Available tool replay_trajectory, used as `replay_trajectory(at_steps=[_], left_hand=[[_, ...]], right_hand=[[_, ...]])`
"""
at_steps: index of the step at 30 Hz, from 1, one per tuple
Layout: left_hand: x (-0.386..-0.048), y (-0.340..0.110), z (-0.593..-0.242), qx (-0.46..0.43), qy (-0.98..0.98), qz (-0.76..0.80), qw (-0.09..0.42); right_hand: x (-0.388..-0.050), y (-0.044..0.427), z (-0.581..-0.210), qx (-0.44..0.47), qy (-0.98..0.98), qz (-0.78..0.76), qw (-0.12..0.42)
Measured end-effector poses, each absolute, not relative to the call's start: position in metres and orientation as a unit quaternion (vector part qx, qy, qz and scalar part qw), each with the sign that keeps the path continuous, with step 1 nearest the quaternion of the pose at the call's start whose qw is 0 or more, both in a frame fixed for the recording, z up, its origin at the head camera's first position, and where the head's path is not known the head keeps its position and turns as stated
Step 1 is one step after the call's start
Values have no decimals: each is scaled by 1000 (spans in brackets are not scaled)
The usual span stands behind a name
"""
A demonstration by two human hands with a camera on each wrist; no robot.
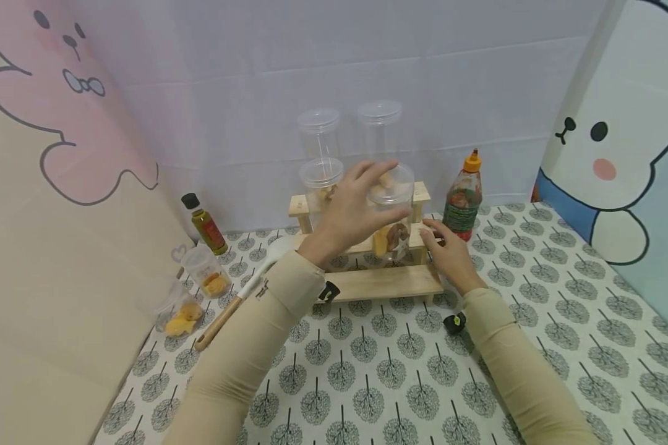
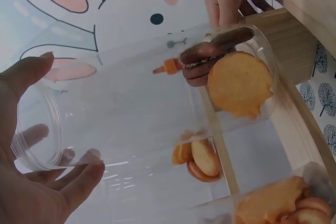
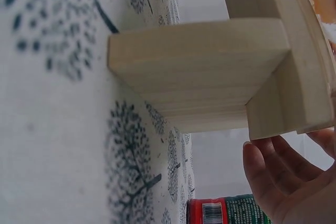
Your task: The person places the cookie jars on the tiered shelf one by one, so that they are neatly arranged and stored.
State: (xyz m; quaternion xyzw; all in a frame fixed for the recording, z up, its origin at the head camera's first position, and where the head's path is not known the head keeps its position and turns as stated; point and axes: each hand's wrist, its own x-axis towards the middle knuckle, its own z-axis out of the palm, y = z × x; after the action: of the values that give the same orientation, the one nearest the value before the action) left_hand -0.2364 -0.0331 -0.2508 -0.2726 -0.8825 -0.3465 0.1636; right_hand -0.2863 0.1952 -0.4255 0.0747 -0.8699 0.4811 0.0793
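A clear lidded jar (image 1: 391, 238) with yellow scalloped cookies and a brown one stands on the middle tier of a wooden stepped shelf (image 1: 375, 284). My left hand (image 1: 352, 207) spreads around its top, thumb on the near side and fingers beyond; in the left wrist view the thumb looks slightly apart from the lid (image 2: 39, 124). My right hand (image 1: 451, 253) is at the shelf's right end. Its loosely bent fingertips (image 3: 254, 163) appear to touch the wood. Another cookie jar (image 1: 321, 173) stands left of the first, partly hidden by my left hand.
Two more clear jars (image 1: 320, 131) (image 1: 380, 127) stand on the top tier. A red sauce bottle (image 1: 463, 204) is behind the shelf's right end. On the left are an oil bottle (image 1: 207, 225), two cookie cups (image 1: 206, 272) (image 1: 179, 312) and a white utensil with a wooden handle (image 1: 219, 322).
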Motion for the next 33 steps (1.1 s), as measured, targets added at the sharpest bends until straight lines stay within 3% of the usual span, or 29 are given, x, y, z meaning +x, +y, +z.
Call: replay_trajectory(at_steps=[6,21,33], left_hand=[[-243,-27,-256,-246,-888,-339,190],[-256,-14,-257,-153,-923,-307,172],[-261,-10,-254,-132,-929,-297,176]], right_hand=[[-285,192,-425,72,-868,487,68],[-283,187,-423,72,-866,489,73],[-282,188,-421,73,-868,486,74]])
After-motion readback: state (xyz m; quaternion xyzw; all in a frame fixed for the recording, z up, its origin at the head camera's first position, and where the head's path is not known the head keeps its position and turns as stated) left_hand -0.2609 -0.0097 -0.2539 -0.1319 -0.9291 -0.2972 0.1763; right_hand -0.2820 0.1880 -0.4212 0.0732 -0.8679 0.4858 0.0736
